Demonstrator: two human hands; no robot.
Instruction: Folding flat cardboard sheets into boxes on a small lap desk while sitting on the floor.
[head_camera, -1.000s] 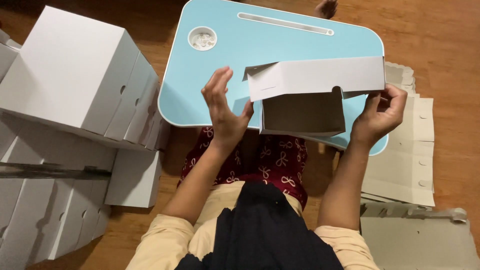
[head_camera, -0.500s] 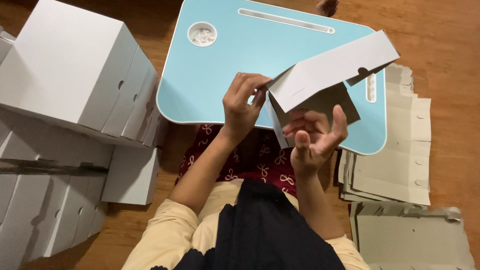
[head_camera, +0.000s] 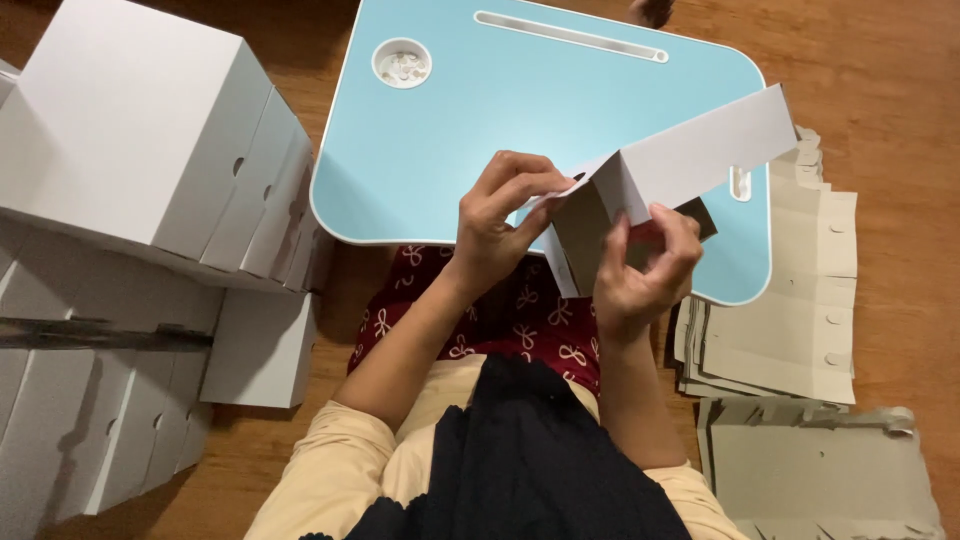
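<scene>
The half-folded white box (head_camera: 640, 195) hangs above the blue surface (head_camera: 450, 150), left hand (head_camera: 495, 225) fingers pinching one flap, right hand (head_camera: 640, 270) fingers clamped on its lower edge. Both grips sit at the edges – the loose upper panel could spring open or crease crookedly

Person seen from above. Both forearms bare; left hand (head_camera: 500, 225) and right hand (head_camera: 640, 270) bare, no rings, watch or gloves visible. Short pale yellow sleeves (head_camera: 330, 470) cover the upper arms on the left and right. A black garment (head_camera: 540, 460) runs down the chest at the near edge. Dark red trousers (head_camera: 480, 310) carry a white bow pattern.
</scene>
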